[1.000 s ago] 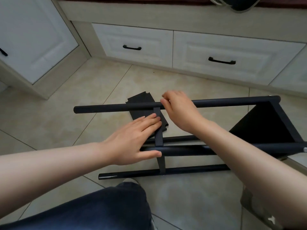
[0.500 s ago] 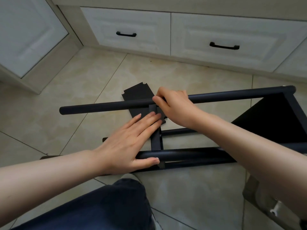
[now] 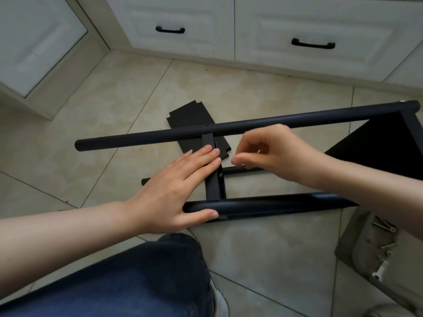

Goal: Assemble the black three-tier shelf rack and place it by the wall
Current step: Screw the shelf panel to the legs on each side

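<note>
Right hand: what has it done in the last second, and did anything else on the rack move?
The right hand let go of the upper pole at the crossbar joint and drew back below it, fingers curled; whether they pinch something small is unclear. The left hand stays flat on the crossbar, thumb on the near pole. Poles and crossbar lie as before.

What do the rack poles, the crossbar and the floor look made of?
Rack poles: probably steel tube, matte black coat; round, soft highlight along the top.
Crossbar: flat strip, likely the same coated metal; thin, crisp edges.
Floor: glazed tile, ceramic or stone-look; beige mottling, grout lines, dull sheen.
</note>
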